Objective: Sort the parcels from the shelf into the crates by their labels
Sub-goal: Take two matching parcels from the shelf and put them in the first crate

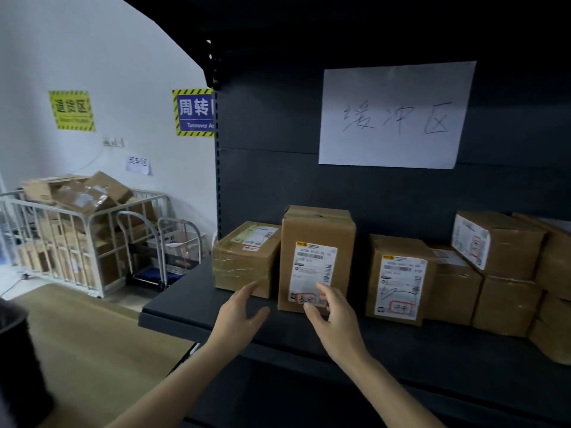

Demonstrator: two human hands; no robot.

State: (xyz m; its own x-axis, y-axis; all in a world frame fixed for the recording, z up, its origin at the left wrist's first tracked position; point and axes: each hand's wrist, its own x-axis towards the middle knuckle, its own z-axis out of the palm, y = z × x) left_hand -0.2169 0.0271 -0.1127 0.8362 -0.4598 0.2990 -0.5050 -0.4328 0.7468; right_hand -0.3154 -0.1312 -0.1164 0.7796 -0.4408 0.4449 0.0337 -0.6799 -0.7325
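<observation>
- The tall parcel (315,230) stands upright on the dark shelf (191,304), long axis vertical, between a low parcel (244,261) on its left and a labelled parcel (398,282) on its right.
- Its white label (312,267) faces outward toward the camera, with a red-boxed mark at the bottom.
- The left hand (242,313), fingers straight and spread, hovers at the tall parcel's lower left, in front of the low parcel.
- The right hand (332,319), fingers loosely spread, overlaps the label's lower part; whether it touches cannot be told.
</observation>
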